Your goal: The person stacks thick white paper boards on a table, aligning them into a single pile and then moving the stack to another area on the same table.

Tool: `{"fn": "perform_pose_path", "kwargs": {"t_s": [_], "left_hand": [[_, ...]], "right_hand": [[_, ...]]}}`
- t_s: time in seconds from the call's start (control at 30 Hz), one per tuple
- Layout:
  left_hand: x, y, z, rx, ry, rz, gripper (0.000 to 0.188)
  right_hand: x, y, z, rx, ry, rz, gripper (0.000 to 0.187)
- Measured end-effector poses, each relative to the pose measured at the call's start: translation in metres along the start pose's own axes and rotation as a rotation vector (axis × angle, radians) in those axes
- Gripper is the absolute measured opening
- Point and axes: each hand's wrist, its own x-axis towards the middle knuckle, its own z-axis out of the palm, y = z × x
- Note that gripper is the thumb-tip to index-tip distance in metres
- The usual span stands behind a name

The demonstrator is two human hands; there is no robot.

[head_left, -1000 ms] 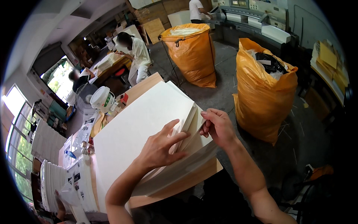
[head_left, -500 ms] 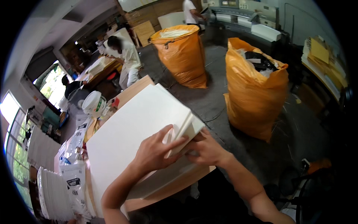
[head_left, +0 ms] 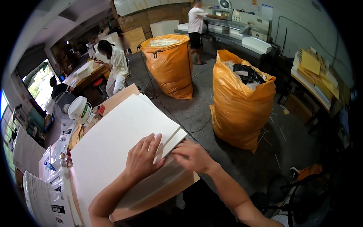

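Observation:
A stack of large white sheets (head_left: 109,140) lies on a pale wooden table (head_left: 160,195) in front of me. The upper sheets sit slightly out of line, so a second edge shows along the stack's right side. My left hand (head_left: 141,158) rests on top near that edge, its fingers stretched out and the thumb at the border. At the near right corner, my right hand (head_left: 193,156) has its fingers curled at the sheets' edge and seems to pinch it. Its fingertips are partly hidden.
Two orange sacks (head_left: 169,68) (head_left: 242,109) stand on the floor beyond the table. A white bucket (head_left: 79,109) and plastic packages are at the left. Wrapped stacks (head_left: 36,196) stand lower left. Three people work farther back, one at a machine (head_left: 249,28).
The lifted corner of the sheets has come down flat. My left hand has flattened onto the top sheet, and my right hand has drawn slightly away from it. The whole view has shifted.

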Motion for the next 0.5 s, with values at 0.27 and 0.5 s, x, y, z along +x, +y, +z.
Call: {"fn": "perform_pose_path", "kwargs": {"t_s": [0.27,0.5], "left_hand": [[-0.004,-0.005,-0.003,-0.043,-0.135,-0.030,0.078],[0.001,-0.024,-0.021,-0.131,-0.056,0.092,0.056]], "right_hand": [[0.013,0.005,-0.041,-0.356,-0.223,0.323,0.041],[0.042,-0.023,0.006,0.313,0.210,0.463,0.043]]}}
